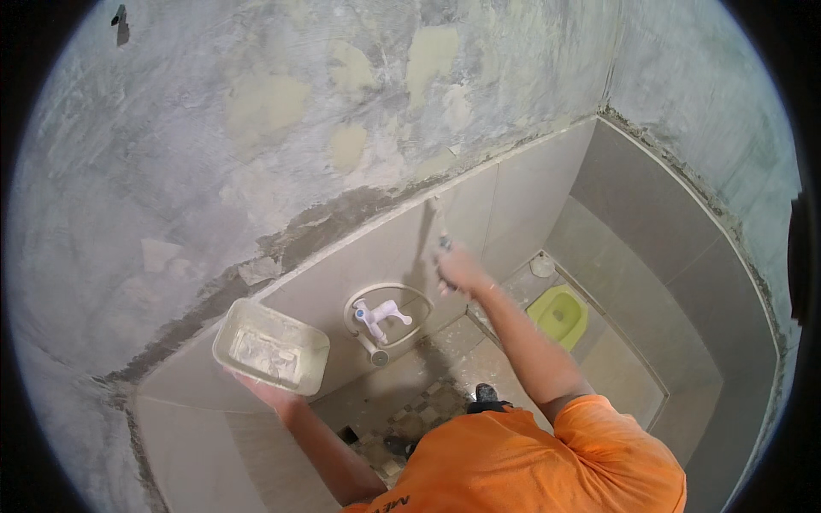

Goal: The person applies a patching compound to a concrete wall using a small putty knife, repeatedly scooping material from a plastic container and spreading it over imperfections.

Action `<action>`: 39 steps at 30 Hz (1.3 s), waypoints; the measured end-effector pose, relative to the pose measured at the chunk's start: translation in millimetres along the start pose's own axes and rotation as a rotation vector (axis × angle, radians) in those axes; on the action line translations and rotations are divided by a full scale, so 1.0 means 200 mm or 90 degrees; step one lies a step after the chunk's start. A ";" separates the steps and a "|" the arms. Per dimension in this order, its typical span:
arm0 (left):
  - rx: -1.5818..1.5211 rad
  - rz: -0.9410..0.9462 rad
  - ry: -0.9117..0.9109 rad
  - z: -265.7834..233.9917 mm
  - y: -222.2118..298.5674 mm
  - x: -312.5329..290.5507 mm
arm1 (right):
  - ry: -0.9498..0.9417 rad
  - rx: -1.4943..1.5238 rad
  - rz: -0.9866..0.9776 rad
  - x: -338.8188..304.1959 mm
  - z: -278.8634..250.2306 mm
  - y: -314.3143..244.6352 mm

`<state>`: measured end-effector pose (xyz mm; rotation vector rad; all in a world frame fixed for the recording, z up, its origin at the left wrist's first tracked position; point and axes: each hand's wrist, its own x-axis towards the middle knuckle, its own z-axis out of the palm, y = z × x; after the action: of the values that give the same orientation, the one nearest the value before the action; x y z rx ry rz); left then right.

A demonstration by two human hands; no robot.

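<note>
White paste (pixel 267 352), rectangular tub (pixel 315 349), patchy wall (pixel 197 154)

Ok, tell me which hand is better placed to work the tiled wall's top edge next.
The right hand, I'd judge: it grips a slim tool, too blurred to identify, whose tip is near that top edge. The left hand is occupied supporting a pale tub.

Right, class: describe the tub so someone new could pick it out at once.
Find the tiled wall bearing the white tap. Left of that tap, the left hand holds a pale, rounded-rectangular tub. Unlike the tap or the lime-green toilet pan, it is hand-held with whitish material inside.
</note>
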<state>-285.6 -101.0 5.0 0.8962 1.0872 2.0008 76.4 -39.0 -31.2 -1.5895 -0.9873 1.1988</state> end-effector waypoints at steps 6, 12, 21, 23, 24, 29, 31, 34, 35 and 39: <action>-0.138 -0.103 -0.069 0.16 -0.04 -0.06 | -0.055 -0.097 0.038 0.19 -0.11 0.02; -0.076 -0.036 -0.077 0.20 0.04 -0.09 | -0.185 0.130 0.010 -0.04 -0.08 -0.05; 0.131 0.228 -0.150 -0.16 0.09 -0.03 | 0.002 0.056 -0.043 0.51 0.07 -0.32; -0.016 0.171 -0.118 -0.35 0.18 0.04 | -0.012 -0.197 -0.129 0.30 0.64 -0.43; -0.075 0.135 -0.108 -0.36 0.21 0.05 | -0.071 -0.369 -0.200 0.26 0.80 -0.33; 0.233 0.306 -0.091 -0.36 0.18 0.06 | -0.356 -0.371 -0.235 -0.13 0.94 -0.16; 0.207 0.317 -0.086 -0.28 0.12 0.09 | -0.339 -0.210 -0.182 -0.26 0.64 -0.17; 0.145 0.241 -0.038 -0.22 0.12 0.11 | -0.191 -0.138 -0.068 -0.10 0.25 -0.18; 0.122 0.190 -0.007 -0.18 0.11 0.11 | -0.143 -0.173 -0.087 0.09 0.09 -0.07; 0.083 0.037 0.057 -0.21 0.09 0.09 | 0.098 0.104 -0.013 0.41 -0.21 -0.21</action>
<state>-333.4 -110.9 6.8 0.9219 1.2668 2.0529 131.7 42.2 -6.2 -1.5144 -0.7848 1.0972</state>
